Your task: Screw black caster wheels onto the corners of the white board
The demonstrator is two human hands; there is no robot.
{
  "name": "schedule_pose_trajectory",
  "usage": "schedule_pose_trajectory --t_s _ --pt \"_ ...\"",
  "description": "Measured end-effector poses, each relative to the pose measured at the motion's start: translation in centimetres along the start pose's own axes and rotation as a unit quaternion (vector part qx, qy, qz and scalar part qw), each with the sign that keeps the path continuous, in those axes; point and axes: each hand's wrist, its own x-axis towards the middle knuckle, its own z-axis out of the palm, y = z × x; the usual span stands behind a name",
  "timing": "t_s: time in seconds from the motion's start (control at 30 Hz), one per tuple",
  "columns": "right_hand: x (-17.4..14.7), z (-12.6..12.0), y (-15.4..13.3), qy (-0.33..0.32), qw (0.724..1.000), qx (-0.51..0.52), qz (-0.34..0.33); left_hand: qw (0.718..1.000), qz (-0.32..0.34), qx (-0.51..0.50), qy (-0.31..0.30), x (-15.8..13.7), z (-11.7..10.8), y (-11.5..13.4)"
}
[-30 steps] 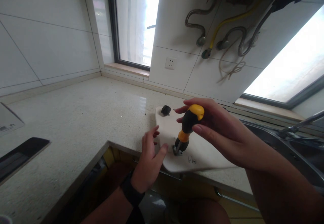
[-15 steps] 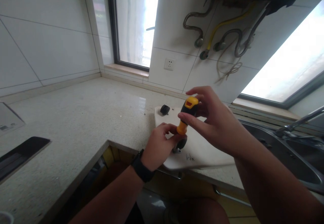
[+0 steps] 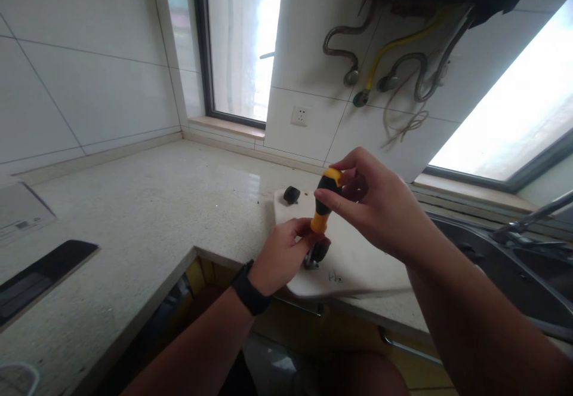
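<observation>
My right hand (image 3: 371, 196) grips a stubby yellow-and-black screwdriver (image 3: 329, 192) near the top of its handle, thumb on one side and fingers on the other. The tool stands nearly upright, leaning a little right. Around its lower yellow end, the thumb and fingertips of my left hand (image 3: 284, 252) are closed; the shaft and tip are hidden. Directly below is a black caster wheel (image 3: 319, 250) with a metal bracket, on a white panel (image 3: 367, 273). Another black caster wheel (image 3: 292, 195) sits at the panel's far left corner.
Small metal screws or fittings (image 3: 335, 278) lie near the panel's front edge. A steel sink (image 3: 474, 246) with a faucet is at right. A flat black object (image 3: 47, 270) and a printed box (image 3: 24, 211) rest on the left counter (image 3: 156, 205). The counter's inner corner (image 3: 196, 249) is close by my left wrist.
The screwdriver has come more upright, its top shifting slightly left with my right hand. My left fingers stay at its lower end. The view has shifted slightly.
</observation>
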Motion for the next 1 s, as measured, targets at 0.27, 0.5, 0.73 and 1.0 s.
schedule_pose_trajectory --t_s 0.27,0.5,0.73,1.0 --pt "-0.1 0.2 0.3 0.012 1.0 -0.01 0.022 0.998 0.008 0.046 0.051 -0.6 0.1 -0.3" --pt "-0.7 -0.3 1.2 -0.107 0.989 0.097 -0.003 0.989 0.051 0.117 0.079 -2.1 -2.2 -2.4" --pt "-1.3 -1.0 2.0 0.037 0.984 0.163 -0.054 0.983 -0.114 0.1 0.107 -4.4 -2.8 -6.3" --pt "-5.1 0.2 9.0 0.322 0.857 0.39 0.096 0.988 -0.131 0.061 0.047 -4.3 -1.7 -5.7"
